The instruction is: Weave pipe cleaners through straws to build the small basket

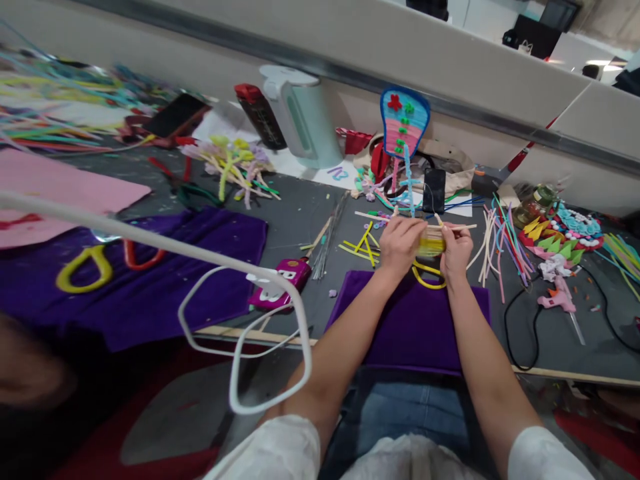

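Both hands meet over the table, fingers pinched on a small yellow pipe-cleaner piece stretched between them. My left hand grips its left side, and my right hand grips its right side. Pale cream pipe-cleaner ends stick out past the fingers on both sides. Just below hangs or lies a yellow loop; whether it joins the held piece I cannot tell. Under my wrists is a purple cloth. Short yellow pipe cleaners lie crossed beside my left hand. Behind stands a racket-shaped pipe-cleaner piece.
A kettle, a dark bottle and pliers stand or lie left. Right are loose pipe cleaners and a pink glue gun with black cord. A white bent tube crosses the left foreground. Another person's blurred hand is far left.
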`<state>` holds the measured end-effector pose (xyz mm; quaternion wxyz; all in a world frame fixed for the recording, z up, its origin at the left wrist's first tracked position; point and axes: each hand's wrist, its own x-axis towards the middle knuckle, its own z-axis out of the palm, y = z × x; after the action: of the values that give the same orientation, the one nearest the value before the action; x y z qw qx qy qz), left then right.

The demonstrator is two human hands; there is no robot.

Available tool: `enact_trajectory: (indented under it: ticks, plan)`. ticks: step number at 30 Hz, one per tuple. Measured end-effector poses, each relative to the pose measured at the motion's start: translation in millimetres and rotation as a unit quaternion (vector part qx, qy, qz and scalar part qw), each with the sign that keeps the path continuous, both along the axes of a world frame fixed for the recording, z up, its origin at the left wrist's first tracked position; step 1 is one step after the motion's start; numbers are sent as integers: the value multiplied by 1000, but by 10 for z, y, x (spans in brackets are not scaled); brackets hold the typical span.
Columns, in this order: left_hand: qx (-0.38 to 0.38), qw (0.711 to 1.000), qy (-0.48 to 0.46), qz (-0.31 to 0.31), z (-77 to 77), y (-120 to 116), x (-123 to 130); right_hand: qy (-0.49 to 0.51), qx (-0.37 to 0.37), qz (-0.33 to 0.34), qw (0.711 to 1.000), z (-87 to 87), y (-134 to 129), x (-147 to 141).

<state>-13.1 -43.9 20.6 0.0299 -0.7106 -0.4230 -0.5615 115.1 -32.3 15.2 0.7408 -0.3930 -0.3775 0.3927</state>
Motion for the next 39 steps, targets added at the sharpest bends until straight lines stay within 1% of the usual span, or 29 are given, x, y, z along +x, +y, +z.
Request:
enact_trajectory:
  ticks: [4, 7, 9, 13, 15, 18, 22, 25, 29, 31, 33, 35, 39]
  plan:
    - [-46, 998, 42, -1, 11, 23, -4, -14, -5, 4, 1000, 4, -50, -77]
    - [-87, 995, 52, -24, 23, 21, -27, -15, -7, 10, 1000, -6, -51, -78]
    - [-109, 992, 56, -39, 27, 8, -32, -19, -9, 10, 1000, -11, -47, -68]
    - [-143, 988, 40, -45, 17, -15, 0, -41, -12, 19, 999, -24, -46, -55]
    - [-165, 985, 14, -40, 6, -18, 25, -62, -10, 31, 998, -34, -47, -55]
    - [-204, 977, -51, -29, -6, -15, 47, -86, -1, 49, 995, -46, -51, -60]
    - [-258, 955, -144, -41, 2, -1, 39, -100, 10, 63, 993, -32, -61, -53]
    - [-297, 925, -222, -79, 11, 27, 29, -133, -7, 70, 989, 8, -72, -18]
    - [-318, 881, -315, -153, 2, 69, 38, -160, -7, 83, 984, 65, -69, 58]
    - [-325, 867, -335, -175, 0, 75, 48, -166, -12, 88, 982, 86, -63, 92]
    - [-331, 858, -348, -181, 3, 73, 55, -174, -21, 83, 981, 100, -58, 113]
    - [-334, 855, -355, -178, 9, 69, 59, -186, -20, 68, 980, 106, -57, 120]
    - [-330, 857, -355, -177, 11, 65, 65, -191, -11, 44, 981, 91, -58, 119]
